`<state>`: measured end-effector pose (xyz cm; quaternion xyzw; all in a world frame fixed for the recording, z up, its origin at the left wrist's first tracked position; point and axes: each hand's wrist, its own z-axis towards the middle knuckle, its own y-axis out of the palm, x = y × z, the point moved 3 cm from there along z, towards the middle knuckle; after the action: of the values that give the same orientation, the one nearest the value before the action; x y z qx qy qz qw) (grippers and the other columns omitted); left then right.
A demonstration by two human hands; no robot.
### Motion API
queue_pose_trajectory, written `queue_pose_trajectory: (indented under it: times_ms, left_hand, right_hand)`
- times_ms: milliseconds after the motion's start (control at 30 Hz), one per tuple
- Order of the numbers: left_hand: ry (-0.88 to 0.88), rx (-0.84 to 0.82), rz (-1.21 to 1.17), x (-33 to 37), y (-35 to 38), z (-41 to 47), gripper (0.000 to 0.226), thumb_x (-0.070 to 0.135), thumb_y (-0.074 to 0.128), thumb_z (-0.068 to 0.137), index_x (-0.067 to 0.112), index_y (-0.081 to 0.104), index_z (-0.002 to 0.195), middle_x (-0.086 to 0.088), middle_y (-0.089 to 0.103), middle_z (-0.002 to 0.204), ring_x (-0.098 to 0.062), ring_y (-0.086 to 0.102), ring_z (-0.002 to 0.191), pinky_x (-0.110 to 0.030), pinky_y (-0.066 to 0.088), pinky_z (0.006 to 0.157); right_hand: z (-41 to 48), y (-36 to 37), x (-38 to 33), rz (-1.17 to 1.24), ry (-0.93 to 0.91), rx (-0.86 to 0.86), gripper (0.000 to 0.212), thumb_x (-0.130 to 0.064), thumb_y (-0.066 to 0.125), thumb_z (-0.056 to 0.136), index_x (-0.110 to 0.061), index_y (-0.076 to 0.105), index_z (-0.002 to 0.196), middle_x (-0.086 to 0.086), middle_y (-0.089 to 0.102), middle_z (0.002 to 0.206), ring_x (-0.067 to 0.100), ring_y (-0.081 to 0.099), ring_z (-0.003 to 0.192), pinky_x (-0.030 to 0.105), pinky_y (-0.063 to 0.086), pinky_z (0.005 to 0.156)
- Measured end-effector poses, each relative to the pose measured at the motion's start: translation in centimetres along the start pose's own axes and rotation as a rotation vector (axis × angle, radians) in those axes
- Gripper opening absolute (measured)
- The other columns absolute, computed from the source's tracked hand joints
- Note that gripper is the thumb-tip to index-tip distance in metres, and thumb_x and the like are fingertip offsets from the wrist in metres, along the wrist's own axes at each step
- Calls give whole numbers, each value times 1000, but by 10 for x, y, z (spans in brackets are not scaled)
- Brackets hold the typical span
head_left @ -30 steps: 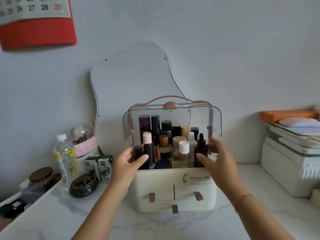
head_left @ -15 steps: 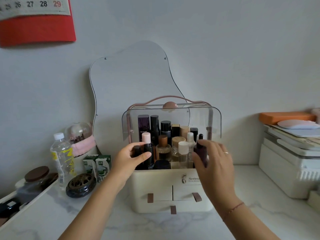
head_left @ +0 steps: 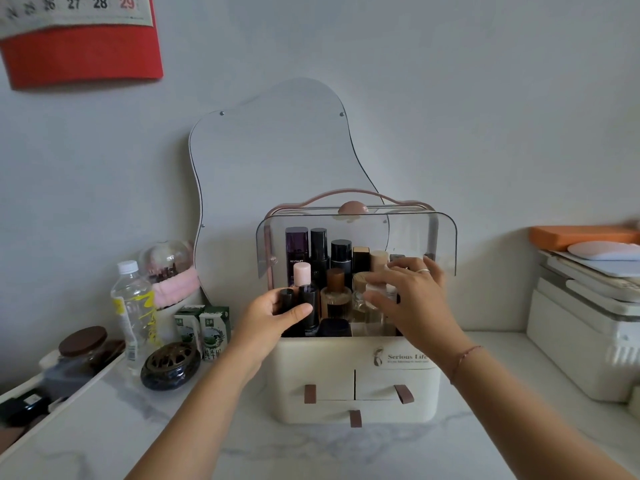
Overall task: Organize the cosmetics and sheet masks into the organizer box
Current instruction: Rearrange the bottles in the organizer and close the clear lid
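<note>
**Organizer box full of bottles, both hands among them**

Head view: The organizer box (head_left: 353, 375) stands on the marble counter (head_left: 311, 452), near its back edge and roughly midway along it, in front of a wavy-edged mirror (head_left: 277, 161) that leans on the wall. The box is cream, with three brown drawer tabs on its front and a pink carry handle (head_left: 346, 195) on top. Its clear lid (head_left: 356, 233) is raised, leaving the upper compartment open toward the camera. That compartment is packed with upright cosmetics: a tall dark purple bottle (head_left: 296, 249) at the back left, black-capped bottles (head_left: 329, 251) beside it, a pink-capped bottle (head_left: 302, 274) and an amber bottle with a brown cap (head_left: 335, 292) nearer the front.

The left hand (head_left: 270, 317) is at the front left corner of the compartment, its fingers curled around a small black bottle (head_left: 286, 299), thumb laid across the front. The right hand (head_left: 412, 299) is over the right half of the compartment with fingers spread and loosely bent among the clear and white-capped bottles (head_left: 375, 299); whether it has hold of any of them cannot be told. A ring shows on one finger and a thin red cord on the wrist.

Toward the counter's left edge stand a water bottle (head_left: 133, 306), two green drink cartons (head_left: 204, 329), a dark round incense burner (head_left: 170, 365) and a white tray (head_left: 52, 403). At the right edge is a white machine (head_left: 581, 341) with flat things stacked on it. A red calendar (head_left: 79, 39) hangs on the wall, upper left.
</note>
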<state>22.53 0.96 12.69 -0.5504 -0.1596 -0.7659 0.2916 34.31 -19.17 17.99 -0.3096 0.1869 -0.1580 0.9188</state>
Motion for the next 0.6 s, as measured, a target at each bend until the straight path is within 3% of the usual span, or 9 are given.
queue_pose_trajectory:
  times_ms: [233, 333, 467, 600]
  left_hand:
    - [29, -5, -22, 0, -2, -3, 33, 27, 77, 71, 28, 67, 102, 12, 75, 96, -4, 69, 92, -16, 49, 75]
    - [56, 22, -58, -1, -5, -5, 46, 39, 77, 60, 27, 68, 103, 9, 75, 97, -7, 69, 94, -21, 50, 79]
    - [78, 75, -81, -3, -13, -8, 55, 44, 77, 55, 24, 68, 106, 7, 74, 100, -6, 68, 97, -22, 49, 84]
    - [79, 68, -90, -6, -19, -10, 44, 37, 76, 60, 26, 69, 102, 9, 74, 99, -6, 68, 97, -14, 50, 78]
  right_hand:
    - [2, -5, -12, -99, -63, 37, 27, -47, 56, 85, -33, 67, 106, -14, 65, 112, 12, 43, 124, 44, 5, 116]
    - [16, -5, -28, -79, -110, 51, 30, -46, 57, 84, -28, 67, 106, -11, 66, 114, 14, 49, 120, 41, 12, 116]
    - [50, 7, -40, 133, -34, -235, 38, -39, 62, 84, -21, 63, 117, -3, 66, 116, 16, 59, 108, 37, 44, 101]
    - [74, 23, -39, -4, 0, -452, 35, -38, 67, 81, -17, 65, 110, 1, 68, 105, 20, 62, 96, 39, 49, 91]
